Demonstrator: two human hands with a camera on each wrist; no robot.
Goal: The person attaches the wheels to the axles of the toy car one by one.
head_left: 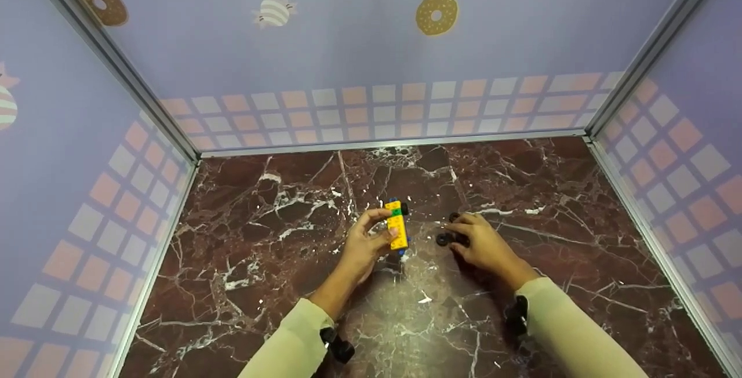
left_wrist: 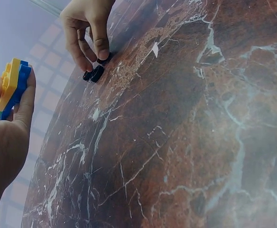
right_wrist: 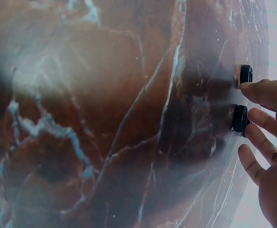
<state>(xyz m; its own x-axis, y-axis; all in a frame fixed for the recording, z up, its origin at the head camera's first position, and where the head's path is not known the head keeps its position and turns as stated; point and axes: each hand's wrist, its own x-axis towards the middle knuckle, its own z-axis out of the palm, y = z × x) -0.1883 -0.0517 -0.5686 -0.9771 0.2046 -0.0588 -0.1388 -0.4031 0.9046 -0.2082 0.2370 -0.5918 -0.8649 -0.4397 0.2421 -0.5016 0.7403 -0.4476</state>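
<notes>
A person in pale long sleeves works over a dark red marbled bench [head_left: 278,204] walled in by pastel panels. The left hand [head_left: 362,247] pinches a small yellow brick assembly [head_left: 397,228] between thumb and fingertips, lifted clear of the bench and turned edge-on, blue and green layers showing beneath the yellow in the left wrist view, a hold that seems to leave its sides free. Just to the right of it, the right hand [head_left: 484,244] bears down on a pair of black wheels [head_left: 445,239] lying on the bench, its fingers curled so that the tips rest on and beside them, apparently closing to pick them up; the right wrist view shows the two wheels [right_wrist: 240,118] side by side at the fingertips [right_wrist: 254,92]. Another small dark piece [head_left: 454,215] lies just beyond the right hand.
</notes>
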